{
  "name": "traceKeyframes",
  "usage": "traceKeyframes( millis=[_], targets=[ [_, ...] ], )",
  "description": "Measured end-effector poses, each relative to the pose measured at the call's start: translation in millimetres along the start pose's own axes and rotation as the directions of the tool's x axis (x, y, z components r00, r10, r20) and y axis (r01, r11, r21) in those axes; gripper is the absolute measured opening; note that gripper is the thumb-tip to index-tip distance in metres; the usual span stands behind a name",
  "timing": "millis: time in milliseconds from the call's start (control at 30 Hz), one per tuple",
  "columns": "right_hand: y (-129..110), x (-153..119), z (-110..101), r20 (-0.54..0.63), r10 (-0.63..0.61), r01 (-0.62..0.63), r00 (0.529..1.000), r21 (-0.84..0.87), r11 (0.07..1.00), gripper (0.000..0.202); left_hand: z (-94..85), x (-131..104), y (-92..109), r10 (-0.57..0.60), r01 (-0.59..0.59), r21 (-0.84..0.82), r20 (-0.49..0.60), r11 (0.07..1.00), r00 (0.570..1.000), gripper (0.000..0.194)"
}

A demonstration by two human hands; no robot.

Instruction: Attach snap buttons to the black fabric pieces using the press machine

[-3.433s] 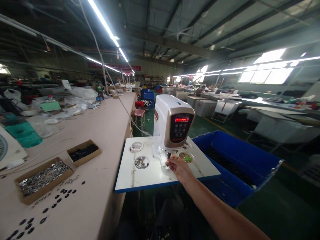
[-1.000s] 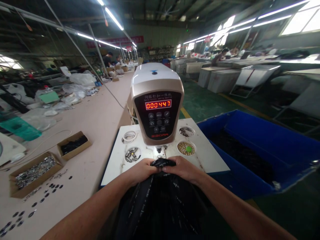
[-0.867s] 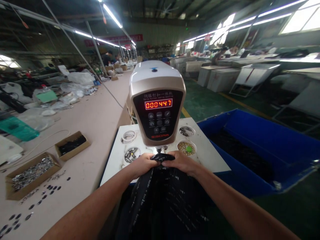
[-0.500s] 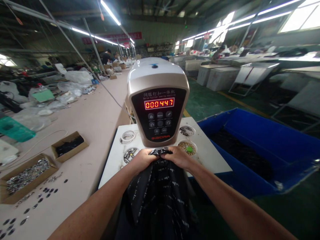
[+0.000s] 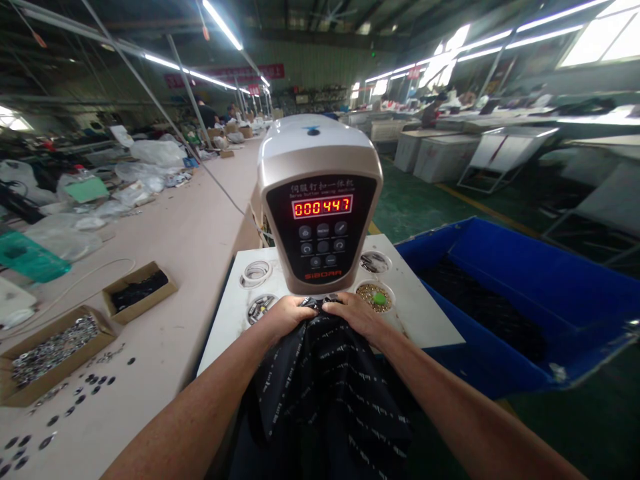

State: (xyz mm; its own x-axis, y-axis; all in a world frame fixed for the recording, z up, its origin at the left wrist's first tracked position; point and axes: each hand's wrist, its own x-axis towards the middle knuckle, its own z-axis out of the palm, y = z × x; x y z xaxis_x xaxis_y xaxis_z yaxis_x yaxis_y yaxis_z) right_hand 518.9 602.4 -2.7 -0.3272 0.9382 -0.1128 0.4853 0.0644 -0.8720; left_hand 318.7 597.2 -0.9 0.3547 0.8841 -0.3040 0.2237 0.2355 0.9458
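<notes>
2-handed pinch on blk cloth (image 5: pixel 327 377), top edge right at the machine (image 5: pixel 323 230) head.
Risks as I see it remotely: fingertips v. close to the head, so a cycle w/ them too far in cld pinch or jab; uneven pull btwn sides cld skew the fold; loose cloth bunching underneath cld get caught; R wrist swinging out cld bump the cup of gold studs (image 5: pixel 367 297). L hand (image 5: pixel 287 313): nearly closed, thumb & fingers gripping the gathered edge. R hand (image 5: pixel 355 313): same, just beside it, thumbs pointing inward. Rest of cloth hangs off near side of white counter (image 5: pixel 430 327). Can't see the work point, it's hidden.
</notes>
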Motion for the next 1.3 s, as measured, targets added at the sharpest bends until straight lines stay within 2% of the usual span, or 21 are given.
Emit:
traceKeyframes(
  millis=[133, 267, 367, 467, 800, 967, 1133, 1300],
  targets=[
    [3.1, -0.9, 3.5, -0.070, -0.030, 0.028, 0.997, -0.024, 0.999, 0.026, -0.5, 1.2, -1.0, -0.009, 0.009, -0.015, -0.001, 1.000, 1.000, 0.023],
    [8.7, -2.1, 9.2, -0.088, -0.104, 0.101, 0.991, -0.032, 0.994, 0.028, -0.5, 1.3, -2.9, -0.030, 0.030, -0.029, -0.005, 0.999, 1.000, 0.021],
    [10.4, -2.0, 15.6, -0.188, -0.040, 0.015, 0.981, -0.130, 0.991, 0.027, -0.5, 0.8, -2.7, -0.041, 0.041, -0.043, -0.003, 0.998, 0.999, 0.023],
    [9.9, -1.1, 20.6, -0.248, -0.037, -0.022, 0.968, -0.231, 0.973, 0.027, -0.3, 0.7, -1.5, -0.048, 0.048, -0.055, 0.000, 0.997, 0.999, 0.026],
    [8.1, -1.9, 23.5, -0.260, -0.071, -0.038, 0.963, -0.392, 0.919, 0.030, 0.4, 1.2, -5.5, -0.047, 0.045, -0.024, -0.058, 0.999, 0.997, 0.033],
    [6.2, -2.7, 24.1, -0.252, -0.072, -0.029, 0.965, -0.373, 0.927, 0.027, 0.3, -2.4, -8.5, -0.075, 0.077, 0.019, -0.096, 0.997, 0.993, 0.033],
    [7.2, 0.3, 24.2, -0.267, -0.032, -0.072, 0.963, -0.370, 0.926, 0.028, 2.6, -1.5, -10.7, -0.081, 0.084, 0.015, -0.116, 0.996, 0.990, 0.035],
    [9.3, 0.2, 24.5, -0.255, -0.056, -0.039, 0.965, -0.354, 0.935, 0.025, 4.5, -3.2, -14.0, -0.081, 0.083, 0.005, -0.143, 0.997, 0.986, 0.039]
  ],
)
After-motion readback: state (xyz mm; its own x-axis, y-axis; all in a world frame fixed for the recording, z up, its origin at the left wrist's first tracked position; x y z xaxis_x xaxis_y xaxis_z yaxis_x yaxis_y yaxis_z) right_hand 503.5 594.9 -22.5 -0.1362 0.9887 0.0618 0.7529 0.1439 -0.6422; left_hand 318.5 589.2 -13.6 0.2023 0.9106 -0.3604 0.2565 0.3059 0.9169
